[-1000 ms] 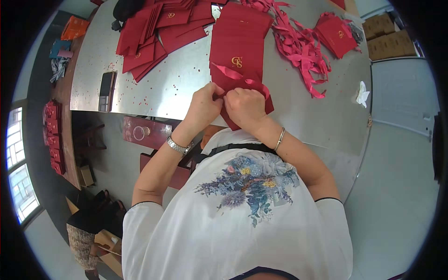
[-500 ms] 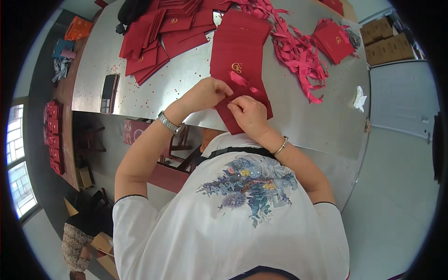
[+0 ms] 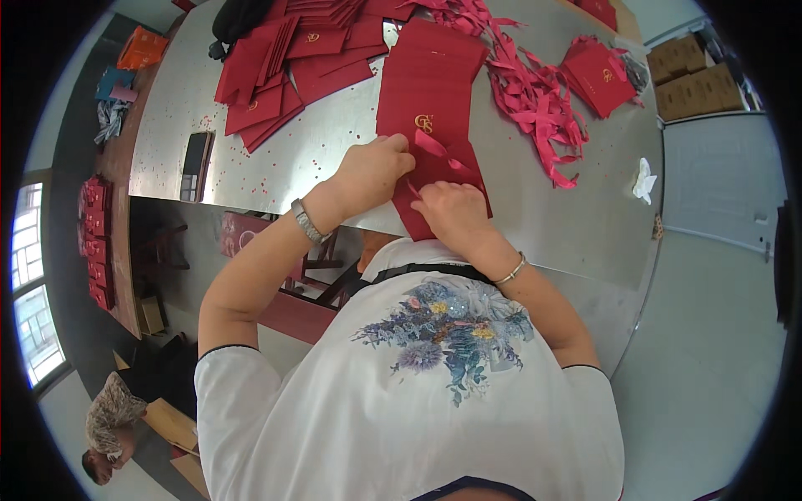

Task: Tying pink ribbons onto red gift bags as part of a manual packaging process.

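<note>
My right hand [image 3: 457, 210] pinches pink ribbon [image 3: 413, 189]; beside it, my left hand [image 3: 373, 169] curls, grip hidden. Even tension should prevent twists.

The row [image 3: 426, 83] of packets lies on the table [image 3: 535, 238] straight before the person [image 3: 451, 376], with a loose heap [image 3: 334, 71] to its left and ribbons [image 3: 539, 108] to its right. The phone [image 3: 195, 167] is by the near edge, left of the row. Beyond the ribbons, rightward, sit a stack [image 3: 597, 77] and, nearer, a tissue [image 3: 644, 181].
</note>
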Motion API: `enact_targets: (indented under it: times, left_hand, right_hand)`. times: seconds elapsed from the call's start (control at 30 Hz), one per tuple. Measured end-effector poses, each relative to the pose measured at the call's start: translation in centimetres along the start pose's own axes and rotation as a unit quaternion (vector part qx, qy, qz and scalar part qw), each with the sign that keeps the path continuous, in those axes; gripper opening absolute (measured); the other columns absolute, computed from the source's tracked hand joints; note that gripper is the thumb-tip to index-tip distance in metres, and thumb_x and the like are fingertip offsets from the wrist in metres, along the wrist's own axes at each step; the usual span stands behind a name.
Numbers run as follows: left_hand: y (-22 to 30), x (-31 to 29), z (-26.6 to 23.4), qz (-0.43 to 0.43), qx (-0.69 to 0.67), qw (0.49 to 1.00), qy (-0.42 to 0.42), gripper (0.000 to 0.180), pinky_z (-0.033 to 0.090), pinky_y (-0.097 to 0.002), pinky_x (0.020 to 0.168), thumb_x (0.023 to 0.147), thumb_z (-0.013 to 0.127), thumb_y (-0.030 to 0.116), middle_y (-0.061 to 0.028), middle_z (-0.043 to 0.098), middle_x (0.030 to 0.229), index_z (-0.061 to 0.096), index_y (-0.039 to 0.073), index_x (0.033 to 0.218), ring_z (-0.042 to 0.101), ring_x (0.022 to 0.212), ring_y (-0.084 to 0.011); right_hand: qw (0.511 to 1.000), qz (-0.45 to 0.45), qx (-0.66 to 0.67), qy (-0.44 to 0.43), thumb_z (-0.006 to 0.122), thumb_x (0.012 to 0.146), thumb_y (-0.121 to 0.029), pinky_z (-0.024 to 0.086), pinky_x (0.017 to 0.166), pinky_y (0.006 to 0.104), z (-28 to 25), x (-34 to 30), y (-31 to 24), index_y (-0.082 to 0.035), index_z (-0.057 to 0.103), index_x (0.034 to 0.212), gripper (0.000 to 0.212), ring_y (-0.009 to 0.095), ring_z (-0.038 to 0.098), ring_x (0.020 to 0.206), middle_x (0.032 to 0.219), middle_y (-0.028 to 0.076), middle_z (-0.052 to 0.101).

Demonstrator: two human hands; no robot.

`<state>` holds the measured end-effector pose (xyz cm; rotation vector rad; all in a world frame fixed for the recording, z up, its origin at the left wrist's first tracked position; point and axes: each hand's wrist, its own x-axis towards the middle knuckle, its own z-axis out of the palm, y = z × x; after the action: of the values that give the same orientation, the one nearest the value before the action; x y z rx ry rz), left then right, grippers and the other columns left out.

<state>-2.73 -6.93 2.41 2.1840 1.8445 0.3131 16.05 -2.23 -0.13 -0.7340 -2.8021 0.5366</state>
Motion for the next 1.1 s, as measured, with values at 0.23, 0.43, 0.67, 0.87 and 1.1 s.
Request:
enact_targets:
  times: [0.23,0.43,0.67,0.87,1.1]
  left_hand:
    - [0.3,-0.5,0.3,-0.026,0.052,0.998,-0.026,0.007,0.053,-0.0369,0.065,0.075,0.059,0.006,-0.0076,0.054,0.094,0.06,0.007,0.082,0.062,0.087,-0.0262]
    - [0.0,-0.7,0.8,-0.017,0.035,0.999,-0.007,0.011,0.053,-0.0372,0.064,0.074,0.058,0.005,-0.0068,0.055,0.092,0.059,0.008,0.084,0.062,0.087,-0.0246]
    - [-0.8,-2.5,1.9,-0.028,0.022,0.998,0.051,0.016,0.053,-0.0371,0.063,0.074,0.057,0.004,-0.0049,0.056,0.093,0.058,0.008,0.09,0.062,0.085,-0.0243]
    - [-2.8,-3.3,1.3,-0.078,0.033,0.991,0.104,0.021,0.053,-0.0384,0.063,0.076,0.055,0.0,-0.007,0.06,0.096,0.061,0.009,0.094,0.063,0.079,-0.0291]
    - [-9.1,-1.8,-1.8,-0.226,0.082,0.958,0.156,0.018,0.051,-0.0402,0.069,0.085,0.056,0.01,-0.0061,0.062,0.101,0.063,0.011,0.101,0.064,0.085,-0.0304]
  right_hand:
    - [0.989,-0.133,-0.005,-0.063,0.073,0.071,-0.022,0.044,0.082,0.0362,-2.3,-1.8,1.0,-0.01,0.063,0.079,0.018,0.022,0.062,0.088,0.086,0.006,0.064]
    - [0.983,0.111,0.057,0.136,0.08,0.066,-0.022,0.029,0.107,0.047,-0.7,-3.0,3.8,-0.004,0.019,0.147,0.102,0.038,0.038,0.128,0.142,0.026,0.033]
    - [0.975,0.062,0.213,0.007,0.075,0.071,-0.012,0.034,0.108,0.0404,1.1,-3.9,5.1,-0.004,0.004,0.149,0.106,0.041,0.036,0.13,0.141,0.028,0.034]
    - [0.975,0.062,0.212,-0.028,0.071,0.074,-0.006,0.036,0.106,0.0417,1.7,-3.6,5.3,-0.005,0.001,0.149,0.103,0.042,0.039,0.128,0.139,0.029,0.035]
    - [0.973,0.061,0.222,-0.024,0.071,0.073,-0.005,0.038,0.104,0.0422,1.5,-3.7,5.5,-0.006,0.001,0.149,0.104,0.043,0.043,0.124,0.136,0.029,0.039]
